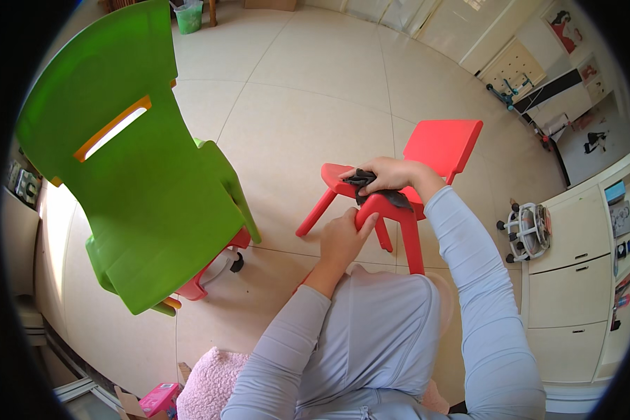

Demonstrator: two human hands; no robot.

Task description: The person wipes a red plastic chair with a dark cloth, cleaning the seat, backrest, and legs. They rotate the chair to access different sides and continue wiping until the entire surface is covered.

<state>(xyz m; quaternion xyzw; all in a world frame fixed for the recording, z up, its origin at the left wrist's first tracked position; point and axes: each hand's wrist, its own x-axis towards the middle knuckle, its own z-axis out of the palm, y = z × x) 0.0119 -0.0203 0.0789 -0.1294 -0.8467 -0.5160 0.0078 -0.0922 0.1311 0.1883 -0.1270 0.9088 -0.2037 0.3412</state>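
Note:
A small red plastic chair (442,143) stands on the tiled floor in front of my knees, its backrest towards the far right. My right hand (394,174) presses a bunched dark cloth (396,199) against the seat, covering part of it. The cloth spreads from under my palm to the near edge. My left hand (342,237) grips a curved red edge of the chair close to the cloth, thumb on the near side. At the left is a larger green plastic chair (168,205) with an orange-rimmed slot in its back.
Red plastic and a caster (237,262) show beneath the green chair. A white wheeled base (527,232) stands by the cream drawers (567,294) at right. Pink fleece (210,380) and a pink box (160,400) are at lower left. A green bucket (189,18) stands at the back.

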